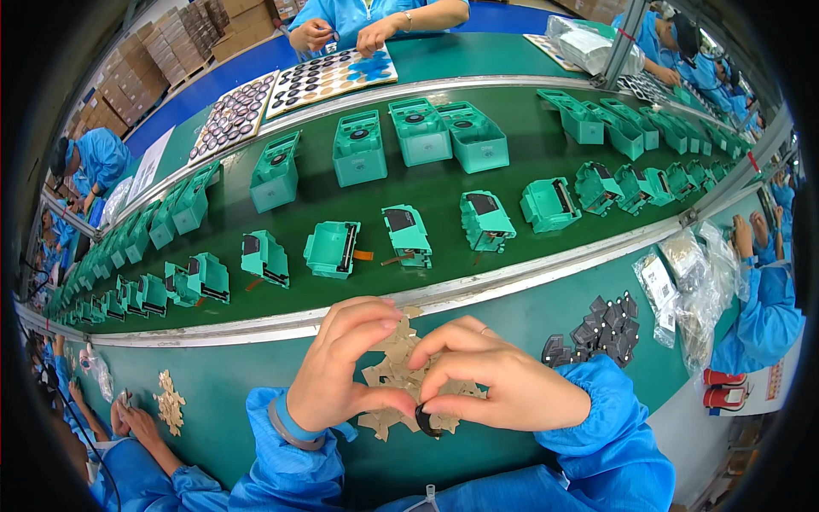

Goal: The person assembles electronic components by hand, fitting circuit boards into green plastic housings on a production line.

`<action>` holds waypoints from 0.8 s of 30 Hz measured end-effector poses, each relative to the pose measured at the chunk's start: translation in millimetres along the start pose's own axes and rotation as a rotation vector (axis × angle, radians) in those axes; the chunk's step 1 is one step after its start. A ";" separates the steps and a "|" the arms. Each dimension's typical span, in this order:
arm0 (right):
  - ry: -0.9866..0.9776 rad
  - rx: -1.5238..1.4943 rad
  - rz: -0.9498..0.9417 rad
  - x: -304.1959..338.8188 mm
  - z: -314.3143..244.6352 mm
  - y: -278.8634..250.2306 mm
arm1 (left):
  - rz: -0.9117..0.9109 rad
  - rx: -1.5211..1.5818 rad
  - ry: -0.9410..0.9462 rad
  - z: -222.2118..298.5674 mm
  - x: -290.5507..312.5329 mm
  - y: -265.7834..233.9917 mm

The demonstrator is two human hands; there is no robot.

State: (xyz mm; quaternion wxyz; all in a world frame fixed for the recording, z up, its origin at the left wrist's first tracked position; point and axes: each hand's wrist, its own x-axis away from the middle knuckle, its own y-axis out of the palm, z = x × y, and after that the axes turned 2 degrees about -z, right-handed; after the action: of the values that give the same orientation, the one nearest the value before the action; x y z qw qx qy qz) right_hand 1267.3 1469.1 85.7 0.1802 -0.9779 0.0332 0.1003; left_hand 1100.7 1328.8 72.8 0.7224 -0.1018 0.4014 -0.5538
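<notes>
Close to my body, both hands meet over a small black curved part (428, 421). My right hand (503, 384) pinches it between thumb and fingertips. The thumb tip of my left hand (337, 371) presses against the part, while the other left fingers arch above it. Fingertips cover much of the part, so its full shape is hidden. Under both hands lies a loose pile of beige paper-like pieces (388, 373). A heap of black plastic parts (607, 331) sits on the green table to the right of my right hand.
Beyond a metal rail (256, 331), green housings (333, 249) stand in rows on a green conveyor. Plastic bags (695, 282) lie at right. Another person's hands (371, 38) work by a board of round parts (328, 81) opposite. A co-worker's hands (136, 422) are at left, near beige pieces (170, 401).
</notes>
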 end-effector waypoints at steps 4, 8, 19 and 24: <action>-0.043 0.218 0.119 6.3 -4.7 -6.7 | -0.171 -0.201 -0.132 7.7 -5.4 -18.6; -0.121 0.467 0.365 6.9 -12.7 -11.2 | 0.015 -0.663 -0.417 -22.7 3.2 -33.5; -0.148 0.293 0.523 5.3 4.0 -14.6 | -0.197 -0.883 -0.222 -91.3 8.0 -43.9; -0.184 0.210 0.410 4.2 20.4 -6.3 | -0.092 -0.610 -0.317 -23.2 -0.6 -54.1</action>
State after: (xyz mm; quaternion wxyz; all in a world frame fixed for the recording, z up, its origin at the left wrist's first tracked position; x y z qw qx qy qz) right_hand 1268.3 1482.2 68.4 0.2588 -0.9135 0.2246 0.2193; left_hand 1045.7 1316.4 89.8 0.6864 -0.4155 0.4263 -0.4177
